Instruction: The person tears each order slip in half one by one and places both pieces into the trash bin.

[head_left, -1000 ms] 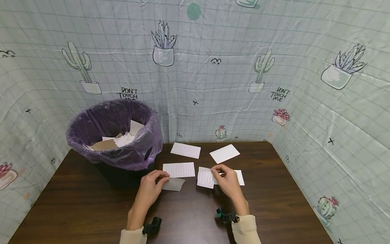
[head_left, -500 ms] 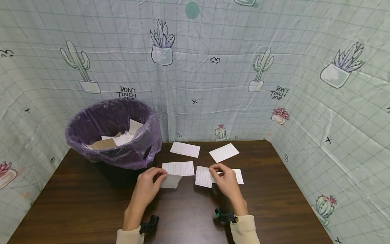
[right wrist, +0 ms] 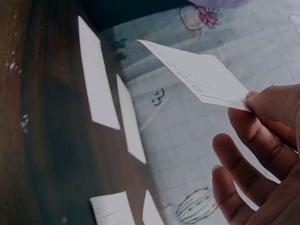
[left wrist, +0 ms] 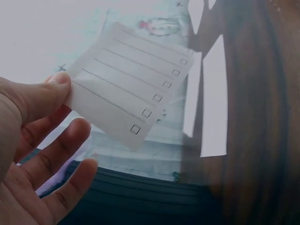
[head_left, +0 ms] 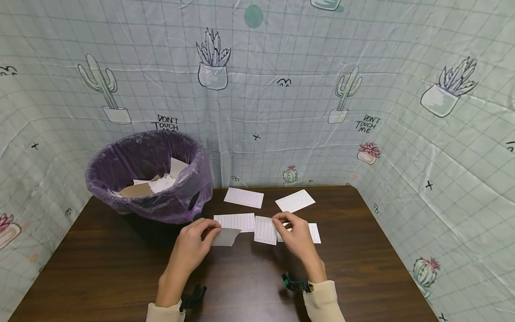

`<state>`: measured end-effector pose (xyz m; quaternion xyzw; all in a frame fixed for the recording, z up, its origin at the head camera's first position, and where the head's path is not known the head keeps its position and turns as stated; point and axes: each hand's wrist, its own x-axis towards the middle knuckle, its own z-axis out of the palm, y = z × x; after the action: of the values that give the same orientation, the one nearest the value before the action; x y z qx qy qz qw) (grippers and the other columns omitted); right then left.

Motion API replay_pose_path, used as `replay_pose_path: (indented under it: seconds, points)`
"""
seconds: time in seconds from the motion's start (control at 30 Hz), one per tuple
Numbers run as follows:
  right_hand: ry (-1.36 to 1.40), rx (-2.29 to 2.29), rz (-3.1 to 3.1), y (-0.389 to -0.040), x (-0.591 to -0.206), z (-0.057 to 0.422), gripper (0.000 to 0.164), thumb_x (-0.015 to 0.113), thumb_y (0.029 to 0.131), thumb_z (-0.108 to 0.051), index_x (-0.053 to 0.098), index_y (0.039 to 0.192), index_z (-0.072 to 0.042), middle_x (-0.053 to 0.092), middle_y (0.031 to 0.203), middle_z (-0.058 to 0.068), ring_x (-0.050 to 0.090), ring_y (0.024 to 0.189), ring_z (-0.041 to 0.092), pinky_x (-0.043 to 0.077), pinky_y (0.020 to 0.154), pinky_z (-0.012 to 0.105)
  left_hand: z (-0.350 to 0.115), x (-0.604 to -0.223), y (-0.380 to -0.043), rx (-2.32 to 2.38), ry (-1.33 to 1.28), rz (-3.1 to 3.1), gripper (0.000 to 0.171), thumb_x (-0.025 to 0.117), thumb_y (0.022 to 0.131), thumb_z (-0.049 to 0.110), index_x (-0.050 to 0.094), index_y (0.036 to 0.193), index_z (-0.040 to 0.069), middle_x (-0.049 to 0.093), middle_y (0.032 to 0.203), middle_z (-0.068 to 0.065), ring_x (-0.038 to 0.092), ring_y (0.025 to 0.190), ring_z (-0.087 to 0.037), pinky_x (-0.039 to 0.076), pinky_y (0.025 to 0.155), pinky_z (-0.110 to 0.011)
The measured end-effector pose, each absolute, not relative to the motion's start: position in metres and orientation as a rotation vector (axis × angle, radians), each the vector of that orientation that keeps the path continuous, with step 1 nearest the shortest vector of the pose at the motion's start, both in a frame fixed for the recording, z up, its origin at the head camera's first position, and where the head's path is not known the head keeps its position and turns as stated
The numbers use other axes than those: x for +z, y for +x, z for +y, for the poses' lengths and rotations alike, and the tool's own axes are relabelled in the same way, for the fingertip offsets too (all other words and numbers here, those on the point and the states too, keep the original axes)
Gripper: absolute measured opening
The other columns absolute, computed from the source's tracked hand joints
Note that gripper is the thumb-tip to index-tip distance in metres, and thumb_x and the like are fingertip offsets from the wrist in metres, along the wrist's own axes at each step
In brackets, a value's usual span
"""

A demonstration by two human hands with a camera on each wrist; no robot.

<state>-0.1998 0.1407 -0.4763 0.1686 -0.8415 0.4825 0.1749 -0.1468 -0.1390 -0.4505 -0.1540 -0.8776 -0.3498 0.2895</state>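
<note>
Tabletop smooth wood-grain with soft gloss, lined slips thin matt paper, bin liner crinkled shiny plastic, bin ribbed and dull, backdrop creased sheet, faint sheen, sleeves matt cloth.

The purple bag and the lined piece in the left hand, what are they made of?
The purple bag looks like thin, shiny plastic: its wrinkles glint. The lined piece seems to be matte paper, maybe card: flat, with printed boxes.
</note>
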Motion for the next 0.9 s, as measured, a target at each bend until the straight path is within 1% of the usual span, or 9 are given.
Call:
replay_pose_path:
  seconds: [0.2,0.43,0.57,0.7,0.77,0.9]
  points:
    - [0.545,1.362,-2.389,-0.202,-0.462,0.133,0.004,0.072,0.095,-0.009,0.076,0.096,-0.008,0.075,0.084,0.002,0.069,0.076,0.015,0.057,0.071,0.027,-0.147,-0.435,-0.143,-0.847,-0.464,-2.307,0.019,0.089,0.073,-0.001,0.078,0.087,0.007,0.074,0.083,-0.001,0.067,0.073,-0.012,0.057,0.066,-0.032]
    - [0.618,1.369,-2.371,-0.212,-0.445,0.125,0.005,0.072,0.096,-0.011,0.076,0.098,-0.009,0.074,0.085,0.003,0.066,0.074,0.012,0.055,0.069,0.024,-0.152,-0.410,-0.135,-0.792,-0.505,-2.296,0.019,0.088,0.074,-0.001,0.078,0.088,0.007,0.074,0.083,-0.001,0.069,0.073,-0.012,0.058,0.066,-0.033]
    - [0.647,1.362,-2.353,-0.216,-0.435,0.122,0.005,0.072,0.096,-0.011,0.076,0.098,-0.009,0.073,0.083,0.002,0.064,0.074,0.011,0.052,0.068,0.022,-0.153,-0.395,-0.131,-0.780,-0.556,-2.250,0.020,0.088,0.073,-0.002,0.077,0.087,0.008,0.074,0.084,0.000,0.069,0.074,-0.011,0.057,0.067,-0.030]
    - [0.668,1.365,-2.343,-0.218,-0.427,0.117,0.005,0.072,0.096,-0.011,0.076,0.098,-0.009,0.074,0.084,0.002,0.064,0.075,0.011,0.052,0.069,0.022,-0.156,-0.378,-0.128,-0.785,-0.619,-2.187,0.023,0.088,0.073,-0.004,0.078,0.089,0.009,0.074,0.084,0.002,0.067,0.074,-0.008,0.053,0.068,-0.021]
    - [0.684,1.357,-2.334,-0.219,-0.424,0.114,0.005,0.072,0.096,-0.011,0.076,0.098,-0.009,0.074,0.084,0.003,0.065,0.075,0.011,0.052,0.069,0.023,-0.158,-0.369,-0.126,-0.789,-0.647,-2.153,0.024,0.087,0.073,-0.006,0.077,0.090,0.009,0.074,0.085,0.002,0.065,0.071,-0.007,0.049,0.066,-0.018]
    - [0.703,1.367,-2.323,-0.219,-0.418,0.110,0.006,0.071,0.097,-0.012,0.075,0.099,-0.008,0.074,0.084,0.003,0.065,0.074,0.011,0.053,0.068,0.023,-0.162,-0.353,-0.124,-0.775,-0.677,-2.103,0.025,0.085,0.075,-0.008,0.077,0.093,0.008,0.073,0.084,0.001,0.057,0.067,-0.005,0.043,0.062,-0.017]
